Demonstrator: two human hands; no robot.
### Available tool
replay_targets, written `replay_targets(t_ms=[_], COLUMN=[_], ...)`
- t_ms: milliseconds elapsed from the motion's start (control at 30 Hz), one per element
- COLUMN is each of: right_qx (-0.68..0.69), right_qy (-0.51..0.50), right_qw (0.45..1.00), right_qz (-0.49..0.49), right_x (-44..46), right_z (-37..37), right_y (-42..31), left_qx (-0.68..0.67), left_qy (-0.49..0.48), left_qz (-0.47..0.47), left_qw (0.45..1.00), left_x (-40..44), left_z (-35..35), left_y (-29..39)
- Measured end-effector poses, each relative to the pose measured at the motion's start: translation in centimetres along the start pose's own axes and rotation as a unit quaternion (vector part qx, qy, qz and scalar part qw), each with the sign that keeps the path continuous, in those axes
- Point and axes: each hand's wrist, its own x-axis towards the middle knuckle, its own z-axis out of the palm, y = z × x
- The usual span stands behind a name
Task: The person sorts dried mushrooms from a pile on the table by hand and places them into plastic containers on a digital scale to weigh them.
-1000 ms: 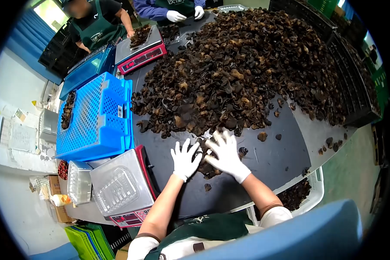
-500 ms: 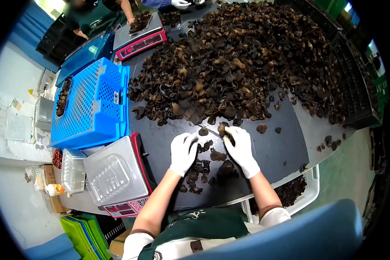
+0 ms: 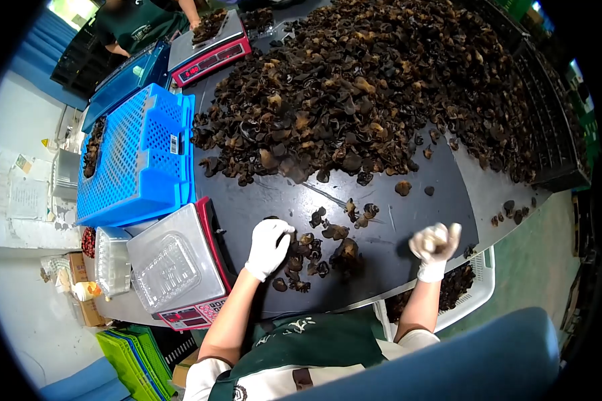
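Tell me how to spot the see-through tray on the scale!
Find the big blue crate at the left of the picture. Just below it, left of the gloved left hand, sits a red-edged scale with a silver top. The clear plastic tray lies alone on that silver top, unlike the clear plastic stack beside the scale.

One head-worn camera looks forward and steeply down from above and behind the left hand (image 3: 268, 251) and right hand (image 3: 435, 244), near enough to show both whole. Its wide, round-edged view takes in the apron (image 3: 314, 351) on the near side of the hands, the heap (image 3: 354, 87) beyond them, and the crate (image 3: 124, 157) beyond and left of the left hand.
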Motion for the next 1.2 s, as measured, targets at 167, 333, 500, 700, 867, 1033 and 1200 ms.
replay_targets(t_ms=[167,333,500,700,867,1033,1200], right_qx=[-0.427,-0.914,-0.864,-0.828,-0.903,-0.904,-0.888], right_qy=[0.304,0.090,-0.191,-0.223,-0.104,-0.119,-0.172], right_qw=[0.851,0.387,0.462,0.512,0.401,0.368,0.402], right_qz=[-0.014,0.087,0.069,0.049,0.111,0.182,0.140], right_x=[2.2,5.9,2.4,-0.6,-2.9,-3.0,3.2], right_z=[1.3,2.5,5.0,6.5,4.9,3.4,4.1], right_y=[2.9,10.8,15.7,13.3,9.3,11.0,15.0], left_qx=[0.103,0.156,0.004,0.009,0.075,0.099,0.075], left_qy=[0.122,-0.013,-0.033,-0.011,-0.071,-0.131,-0.127], left_qz=[-0.114,-0.056,0.040,-0.028,-0.167,-0.202,-0.114], left_qw=[0.981,0.986,0.999,1.000,0.980,0.966,0.982], left_x=[-1.7,-1.8,-6.7,-13.4,-15.8,-12.8,-8.5], left_z=[-0.1,2.0,1.4,-2.1,-0.6,0.3,1.0], left_y=[-0.8,0.2,2.7,5.9,5.1,4.7,3.2])
